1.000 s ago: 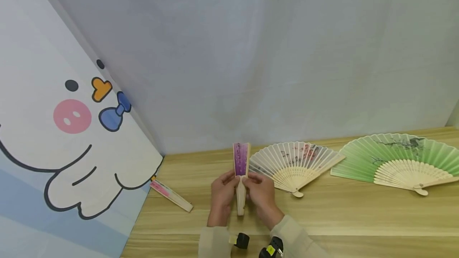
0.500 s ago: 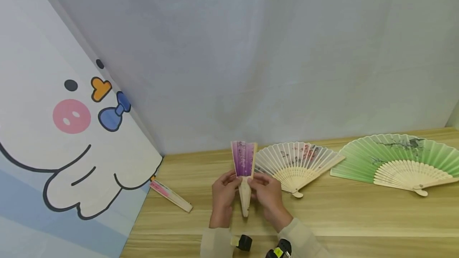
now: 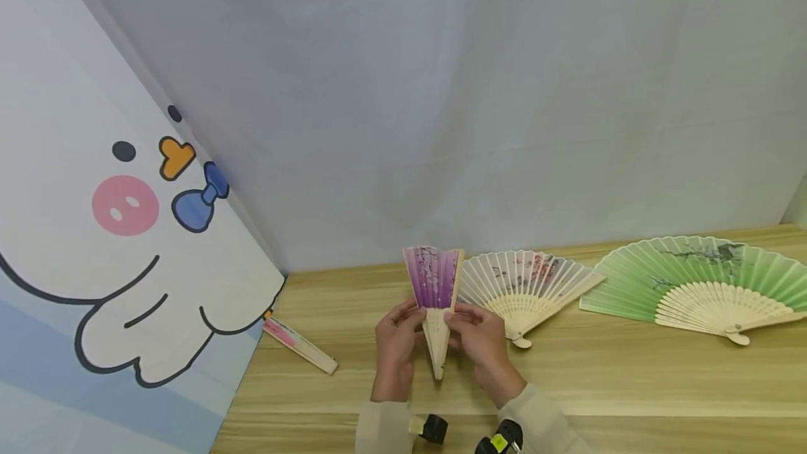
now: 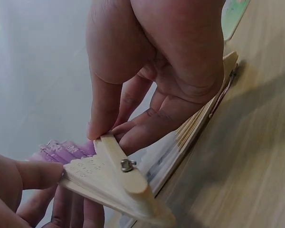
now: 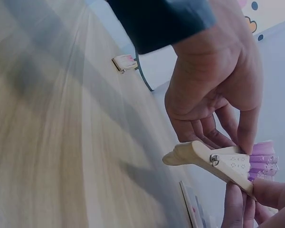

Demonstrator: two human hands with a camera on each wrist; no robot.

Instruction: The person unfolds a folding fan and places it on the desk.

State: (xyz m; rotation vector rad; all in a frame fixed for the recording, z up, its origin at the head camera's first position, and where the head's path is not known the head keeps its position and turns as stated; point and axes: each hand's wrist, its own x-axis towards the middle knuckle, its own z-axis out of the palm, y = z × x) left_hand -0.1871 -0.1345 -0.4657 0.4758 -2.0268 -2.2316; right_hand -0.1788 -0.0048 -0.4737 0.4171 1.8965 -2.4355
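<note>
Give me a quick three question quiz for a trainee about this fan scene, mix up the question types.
1. True or false: the purple paper folding fan held by the left hand and right hand is fully spread.
2. Which open fan lies nearest the hands? A) white bamboo-ribbed fan B) green paper fan
3. Fill in: the closed pink fan lies on the wooden table, beside the ____ poster.

Key: 1 false, only partly spread; 2 A; 3 cartoon.
</note>
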